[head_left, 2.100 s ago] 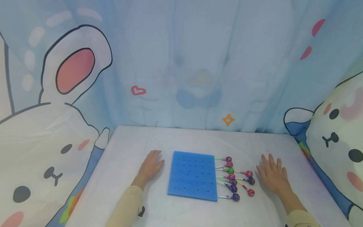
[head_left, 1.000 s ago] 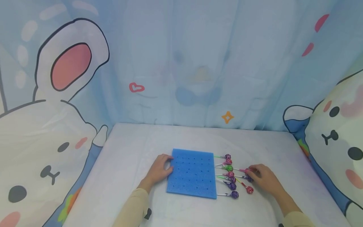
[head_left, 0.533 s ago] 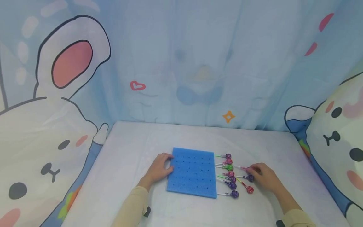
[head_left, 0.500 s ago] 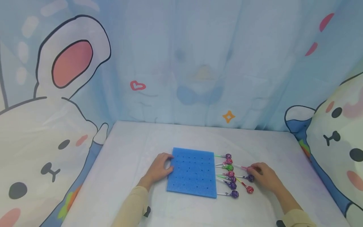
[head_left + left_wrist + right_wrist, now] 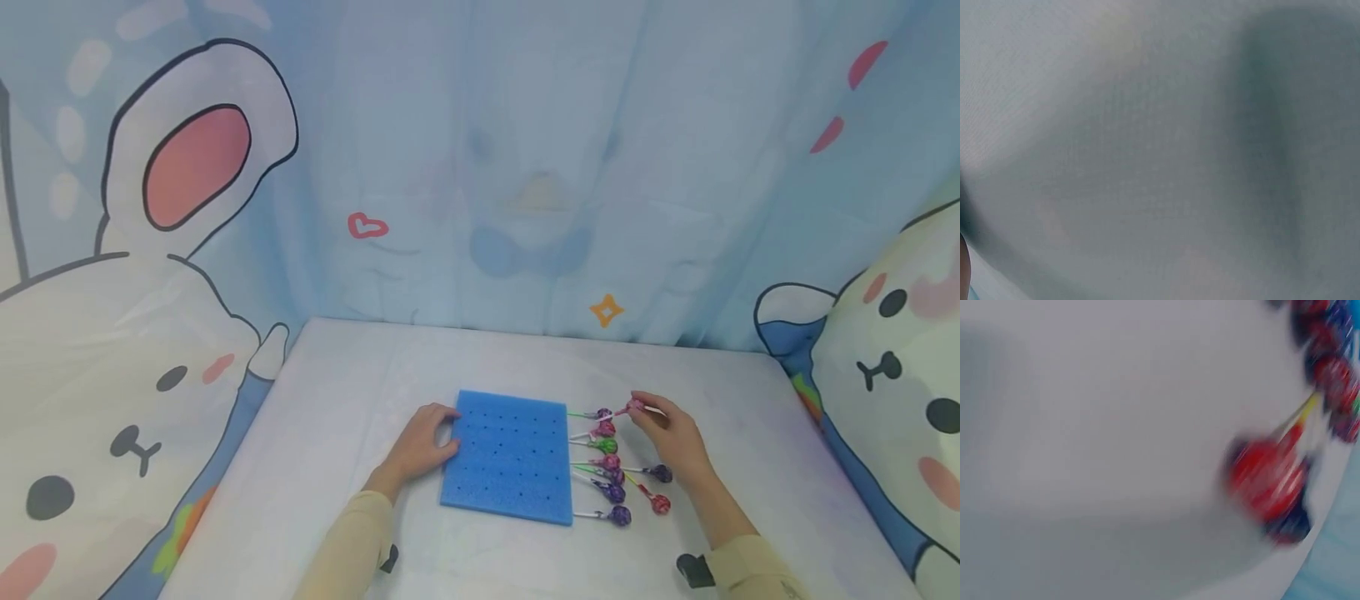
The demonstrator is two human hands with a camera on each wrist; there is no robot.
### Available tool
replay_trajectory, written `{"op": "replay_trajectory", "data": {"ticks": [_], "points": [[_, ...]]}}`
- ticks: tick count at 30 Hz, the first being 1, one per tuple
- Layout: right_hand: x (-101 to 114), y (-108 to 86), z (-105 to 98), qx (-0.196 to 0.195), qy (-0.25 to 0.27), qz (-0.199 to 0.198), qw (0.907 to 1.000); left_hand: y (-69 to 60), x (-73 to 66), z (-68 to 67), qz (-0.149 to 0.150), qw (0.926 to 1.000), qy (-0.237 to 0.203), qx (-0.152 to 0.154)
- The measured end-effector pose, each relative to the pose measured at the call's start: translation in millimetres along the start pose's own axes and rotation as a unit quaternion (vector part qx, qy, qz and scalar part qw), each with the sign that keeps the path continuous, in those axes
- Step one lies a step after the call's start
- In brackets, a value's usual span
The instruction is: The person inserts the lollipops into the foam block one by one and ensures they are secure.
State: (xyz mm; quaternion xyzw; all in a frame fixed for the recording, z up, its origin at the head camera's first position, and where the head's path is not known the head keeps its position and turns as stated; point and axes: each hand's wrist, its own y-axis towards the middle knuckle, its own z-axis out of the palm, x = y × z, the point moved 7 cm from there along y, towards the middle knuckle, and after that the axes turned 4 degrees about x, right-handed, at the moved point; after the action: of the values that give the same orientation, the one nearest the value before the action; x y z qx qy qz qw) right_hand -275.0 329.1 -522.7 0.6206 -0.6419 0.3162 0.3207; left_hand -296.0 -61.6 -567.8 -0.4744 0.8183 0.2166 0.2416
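Observation:
A blue foam board (image 5: 506,458) with rows of small holes lies flat on the table. My left hand (image 5: 418,443) grips its left edge between thumb and fingers. Right of the board, my right hand (image 5: 670,429) pinches a pink lollipop (image 5: 635,406) by its wrapped head, the stick pointing left over the others. Several lollipops lie along the board's right edge, among them a green one (image 5: 606,446) and a purple one (image 5: 619,516). A red lollipop (image 5: 660,504) and a dark purple one (image 5: 660,473) lie farther right. The right wrist view shows the red lollipop (image 5: 1266,478), blurred.
The table (image 5: 375,367) has a white cover. Behind it hangs a light blue curtain (image 5: 532,108), with cartoon animal prints at both sides. The left wrist view shows mostly blurred grey cloth and a sliver of skin at the left edge.
My right hand has picked up the pink lollipop and moved it up and left from beside the dark purple one. My left hand went to the board's edge earlier and has stayed there.

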Motion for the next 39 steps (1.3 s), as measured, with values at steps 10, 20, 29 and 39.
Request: {"op": "replay_trajectory", "data": {"ticks": [10, 20, 29, 39], "points": [[68, 27.2, 79, 0.014, 0.187, 0.011, 0.9823, -0.2, 1.0, 0.5, -0.012, 0.9999, -0.006, 0.004], [111, 37.4, 145, 0.063, 0.231, -0.028, 0.9705, 2.6, 2.0, 3.7, -0.008, 1.0, 0.001, 0.005], [126, 38.8, 175, 0.093, 0.248, -0.031, 0.9637, 3.4, 3.9, 3.2, -0.018, 0.9998, 0.001, 0.011], [128, 38.0, 185, 0.104, 0.215, -0.028, 0.9706, 3.5, 5.0, 3.2, -0.013, 0.9999, 0.001, 0.006]]}}
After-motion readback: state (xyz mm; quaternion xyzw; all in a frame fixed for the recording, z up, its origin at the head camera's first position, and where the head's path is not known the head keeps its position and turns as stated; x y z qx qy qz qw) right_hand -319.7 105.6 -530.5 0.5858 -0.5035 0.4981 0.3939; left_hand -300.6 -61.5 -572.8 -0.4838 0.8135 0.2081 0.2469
